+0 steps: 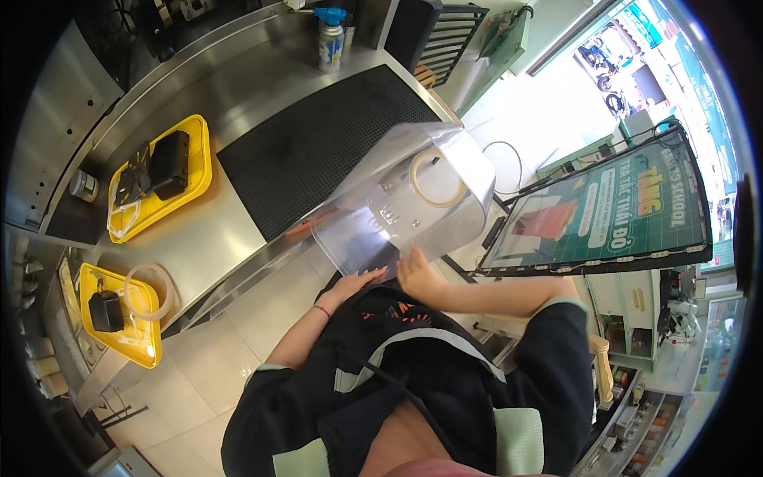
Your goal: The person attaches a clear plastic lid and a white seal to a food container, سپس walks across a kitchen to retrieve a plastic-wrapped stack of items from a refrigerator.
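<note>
A large clear plastic box-shaped cover [362,215] is in front of me, tilted over the near right corner of the counter. A pale ring-shaped opening or ring [439,199] shows on its right end. My right hand [421,277] grips its near side, fingertips pressed on the plastic wall. My left hand [350,288] is at its near lower edge, fingers together and laid along it. The undersides of both hands' grips are hidden.
A black rubber mat [318,143] covers part of the steel counter [214,266]. Yellow trays [202,179] with black parts lie left; a clear ring [168,296] overlaps the nearer tray. A blue-topped torch canister [331,49] stands at the back. A framed sign [612,207] stands right.
</note>
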`<state>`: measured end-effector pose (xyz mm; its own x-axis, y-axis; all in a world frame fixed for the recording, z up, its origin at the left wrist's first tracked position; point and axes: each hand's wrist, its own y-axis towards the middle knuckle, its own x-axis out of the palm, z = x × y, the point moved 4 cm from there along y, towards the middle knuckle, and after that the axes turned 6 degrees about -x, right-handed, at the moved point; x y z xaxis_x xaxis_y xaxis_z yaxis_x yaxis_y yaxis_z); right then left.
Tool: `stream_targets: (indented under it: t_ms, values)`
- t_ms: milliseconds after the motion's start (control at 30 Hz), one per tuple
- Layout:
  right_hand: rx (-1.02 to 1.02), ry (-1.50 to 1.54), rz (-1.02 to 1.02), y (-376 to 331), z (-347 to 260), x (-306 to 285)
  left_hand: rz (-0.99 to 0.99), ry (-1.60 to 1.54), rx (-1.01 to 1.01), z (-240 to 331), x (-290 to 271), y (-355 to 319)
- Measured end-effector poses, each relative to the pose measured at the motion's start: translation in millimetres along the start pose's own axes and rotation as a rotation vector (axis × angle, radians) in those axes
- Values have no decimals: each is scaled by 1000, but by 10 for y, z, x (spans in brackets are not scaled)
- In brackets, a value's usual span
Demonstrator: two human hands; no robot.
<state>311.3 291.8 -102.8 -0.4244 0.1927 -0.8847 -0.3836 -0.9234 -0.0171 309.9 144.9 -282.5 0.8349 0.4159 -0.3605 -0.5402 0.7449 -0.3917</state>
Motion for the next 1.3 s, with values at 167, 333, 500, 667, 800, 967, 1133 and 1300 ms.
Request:
stream_targets:
  t_ms: [167,333,500,667,800,967,1133,1300]
  values:
    - [24,346,-338,71,-402,799,-38,449,-70,-229,34,124]
    - [76,511,-303,-25,-613,893,155,489,157,456,-764,-187]
    - [158,576,-274,-37,-732,678,1169,647,436,1463,-1765,-139]
    - [347,669,-224,-197,-778,506,467,765,25,1474,-1821,495]
    - [617,712,-5,-775,-552,31,407,886,197,1887,-1706,660]
    - [778,300,124,-1524,137,-1221,382,672,174,2723,-2021,179]
    - [922,-173,923,-1397,248,-2014,447,378,109,3573,-2517,-1331]
    - [651,297,1138,-658,164,-1782,971,428,463,4217,-2611,-2700]
